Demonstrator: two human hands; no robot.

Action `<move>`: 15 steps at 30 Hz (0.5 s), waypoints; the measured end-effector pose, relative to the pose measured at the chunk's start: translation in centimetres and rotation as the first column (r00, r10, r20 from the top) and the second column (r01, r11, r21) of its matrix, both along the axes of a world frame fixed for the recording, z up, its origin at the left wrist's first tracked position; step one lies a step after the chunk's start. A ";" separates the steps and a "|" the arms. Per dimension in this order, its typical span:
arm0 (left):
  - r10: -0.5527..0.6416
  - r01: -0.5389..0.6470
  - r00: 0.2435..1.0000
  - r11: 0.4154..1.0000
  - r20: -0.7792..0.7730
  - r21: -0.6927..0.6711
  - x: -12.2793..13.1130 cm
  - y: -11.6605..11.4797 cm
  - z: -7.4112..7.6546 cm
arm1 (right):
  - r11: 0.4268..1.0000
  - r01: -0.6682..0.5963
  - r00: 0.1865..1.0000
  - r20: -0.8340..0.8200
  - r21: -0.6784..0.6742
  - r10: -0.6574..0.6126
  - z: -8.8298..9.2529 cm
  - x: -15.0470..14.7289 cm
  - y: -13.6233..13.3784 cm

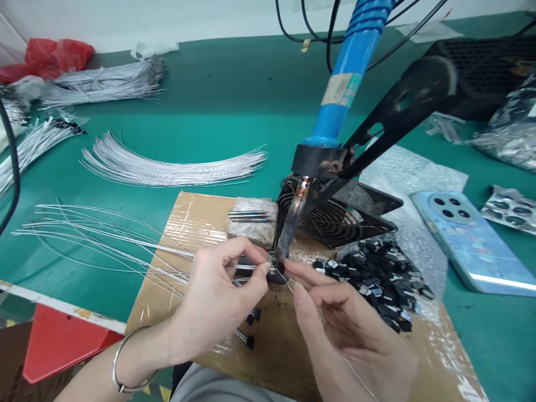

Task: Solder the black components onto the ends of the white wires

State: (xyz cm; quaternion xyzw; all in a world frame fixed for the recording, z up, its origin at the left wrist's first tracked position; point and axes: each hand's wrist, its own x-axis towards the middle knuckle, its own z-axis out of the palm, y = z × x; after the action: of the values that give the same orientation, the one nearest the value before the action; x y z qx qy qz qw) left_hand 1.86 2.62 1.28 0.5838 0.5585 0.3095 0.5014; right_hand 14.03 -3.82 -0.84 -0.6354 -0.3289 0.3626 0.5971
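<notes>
Pinch grips both: left hand (218, 304) holds light, springy wire leads (125, 240) at the soldering iron tip (288, 237), right hand (352, 335) a fine strand (347, 362) beside it. Both are probably steadiest held near their ends.

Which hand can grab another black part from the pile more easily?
Probably the right hand: the pile lies just beside it, on its side. It only pinches a thin wire. The left hand is farther off and pinches wires at the iron tip.
</notes>
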 end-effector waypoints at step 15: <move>0.008 -0.008 1.000 1.000 -0.022 0.020 0.1 0.1 0.0 | 1.000 -0.008 0.996 0.088 0.024 0.006 -0.2 0.2 -0.1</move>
State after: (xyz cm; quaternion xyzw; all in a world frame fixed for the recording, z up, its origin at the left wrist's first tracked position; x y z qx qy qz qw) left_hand 1.99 2.73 1.24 0.5899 0.5634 0.3105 0.4880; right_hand 14.24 -3.90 -1.09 -0.6422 -0.3617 0.3322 0.5885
